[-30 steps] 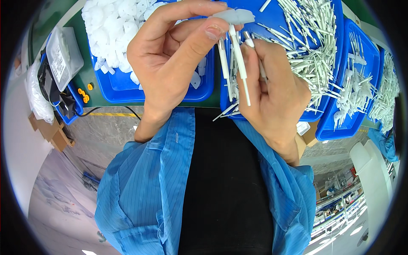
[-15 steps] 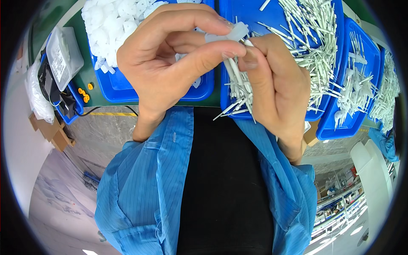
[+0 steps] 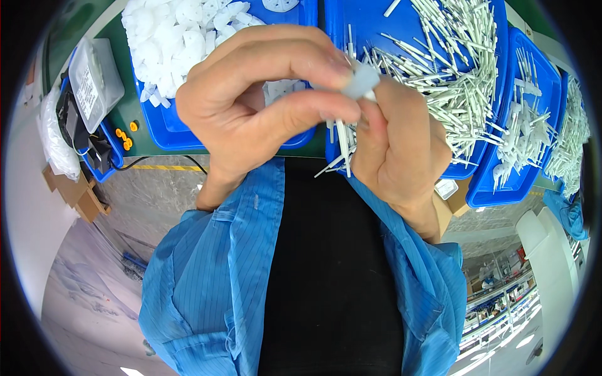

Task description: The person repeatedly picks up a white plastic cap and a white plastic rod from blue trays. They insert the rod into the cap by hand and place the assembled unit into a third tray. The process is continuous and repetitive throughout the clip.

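Between the thumb and forefinger of my left hand [image 3: 251, 94] is a small translucent white plastic piece [image 3: 362, 80], slightly blurred. My right hand [image 3: 401, 141] meets it from the right, its thumb and forefinger closed in a pinch. A white end of a thin rod [image 3: 371, 96] shows just under the plastic piece, at my right fingertips; the rest of that rod is hidden by my fingers. Both hands are raised over the near part of the trays. Behind and right of them, many white rods with metal tips [image 3: 461, 94] lie in a blue tray [image 3: 351, 15].
Translucent white plastic pieces [image 3: 172, 44] are heaped in a blue tray [image 3: 169, 133] at left. A smaller blue tray [image 3: 486, 195] at right holds rods joined with plastic pieces. Yellow caps [image 3: 128, 143] lie beside a clear box [image 3: 95, 81]. More rods [image 3: 570, 138] fill the far right.
Both hands have shifted slightly nearer to me, and the right one a little left. The plastic piece has turned in the left fingers, and the metal part of the rod is now out of sight.
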`<action>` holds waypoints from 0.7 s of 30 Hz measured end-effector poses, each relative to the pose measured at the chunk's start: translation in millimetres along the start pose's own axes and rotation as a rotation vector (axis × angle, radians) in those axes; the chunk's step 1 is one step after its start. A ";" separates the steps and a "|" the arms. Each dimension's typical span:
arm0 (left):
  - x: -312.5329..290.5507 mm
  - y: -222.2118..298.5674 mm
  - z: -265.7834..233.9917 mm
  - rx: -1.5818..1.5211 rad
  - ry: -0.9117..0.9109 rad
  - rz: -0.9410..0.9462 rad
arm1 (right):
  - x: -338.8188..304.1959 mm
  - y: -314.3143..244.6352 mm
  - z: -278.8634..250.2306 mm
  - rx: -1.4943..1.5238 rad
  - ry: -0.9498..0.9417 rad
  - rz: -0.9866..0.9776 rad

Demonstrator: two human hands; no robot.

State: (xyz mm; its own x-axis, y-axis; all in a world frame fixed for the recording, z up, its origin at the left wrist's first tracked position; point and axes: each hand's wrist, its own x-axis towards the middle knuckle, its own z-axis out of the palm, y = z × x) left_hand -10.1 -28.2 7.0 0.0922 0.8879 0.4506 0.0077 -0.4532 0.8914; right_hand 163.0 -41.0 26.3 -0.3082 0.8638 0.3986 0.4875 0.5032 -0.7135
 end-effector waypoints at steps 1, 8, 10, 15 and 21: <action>0.0 -0.9 -0.6 -0.005 -0.006 0.041 | -1.3 1.0 0.3 0.029 0.006 -0.015; 13.0 0.0 -3.2 0.100 -0.134 0.142 | -3.2 22.2 0.4 0.275 -0.013 -0.019; 11.7 2.0 -4.9 0.074 -0.156 0.058 | -5.1 24.9 -2.4 0.228 -0.044 -0.031; 6.1 2.0 -3.1 0.081 -0.106 0.019 | -1.3 25.9 -15.5 0.151 -0.160 -0.019; 8.9 -7.1 -4.3 0.345 -0.204 0.496 | 1.6 -2.9 -4.0 0.303 -0.106 0.408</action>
State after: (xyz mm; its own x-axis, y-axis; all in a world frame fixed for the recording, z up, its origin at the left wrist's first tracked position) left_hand -13.6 -16.8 5.0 0.3547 0.5484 0.7573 0.2324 -0.8362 0.4967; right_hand 164.4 -41.1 31.3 -0.2307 0.9730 0.0037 0.3320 0.0823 -0.9397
